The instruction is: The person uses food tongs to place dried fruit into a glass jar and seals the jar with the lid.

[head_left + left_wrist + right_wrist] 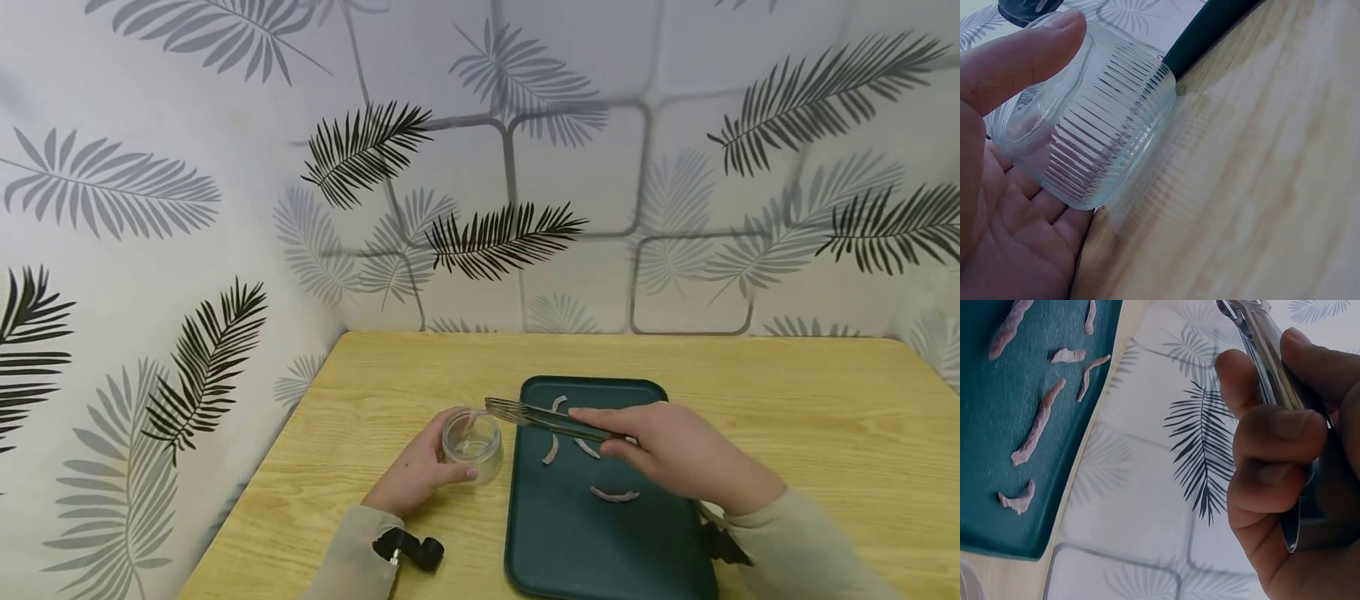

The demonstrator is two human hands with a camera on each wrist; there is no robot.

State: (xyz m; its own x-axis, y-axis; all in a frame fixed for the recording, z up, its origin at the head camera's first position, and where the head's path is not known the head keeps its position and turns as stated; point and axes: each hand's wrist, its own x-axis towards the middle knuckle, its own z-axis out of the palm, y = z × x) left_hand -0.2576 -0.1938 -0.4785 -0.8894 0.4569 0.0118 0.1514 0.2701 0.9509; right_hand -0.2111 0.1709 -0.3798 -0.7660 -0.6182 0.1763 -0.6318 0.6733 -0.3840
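My left hand grips a small clear glass jar, thumb at its near side and fingers round the far side. The jar's ribbed wall shows in the left wrist view, close over the wooden table. A pale pinkish strip shows inside the jar near its rim. Metal tongs are held in my right hand, their tips reaching over the jar's right rim. Below the tongs, pinkish, curved strips lie on a dark green tray; several more strips show in the right wrist view.
The tray stands right of the jar on the light wooden table. A pale round rim shows beside the tray in the right wrist view. Leaf-patterned walls stand behind and to the left. A black wrist mount sits at the left sleeve.
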